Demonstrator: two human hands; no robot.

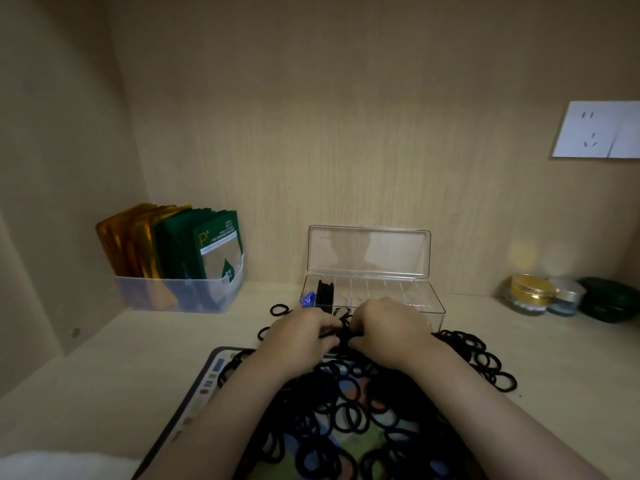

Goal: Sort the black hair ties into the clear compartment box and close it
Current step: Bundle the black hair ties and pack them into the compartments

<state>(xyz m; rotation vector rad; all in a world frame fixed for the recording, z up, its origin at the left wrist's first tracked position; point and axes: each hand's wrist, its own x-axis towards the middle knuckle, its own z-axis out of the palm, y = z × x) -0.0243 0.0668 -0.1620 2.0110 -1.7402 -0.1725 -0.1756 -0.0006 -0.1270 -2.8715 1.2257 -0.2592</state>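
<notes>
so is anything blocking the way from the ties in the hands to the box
Nothing visible does. Both hands grip black hair ties right at the front wall of the clear box, whose lid stands open.

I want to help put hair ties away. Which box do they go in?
Look along the back wall, just beyond the two hands. The clear compartment box stands there, its lid tipped up open. Unlike the frosted tub of packets to its left, it has dividers inside.

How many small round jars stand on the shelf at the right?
2, side by side near the back wall: a gold-lidded jar and, touching its right side, a silver-lidded jar. A dark green case beside them could hide more.
</notes>
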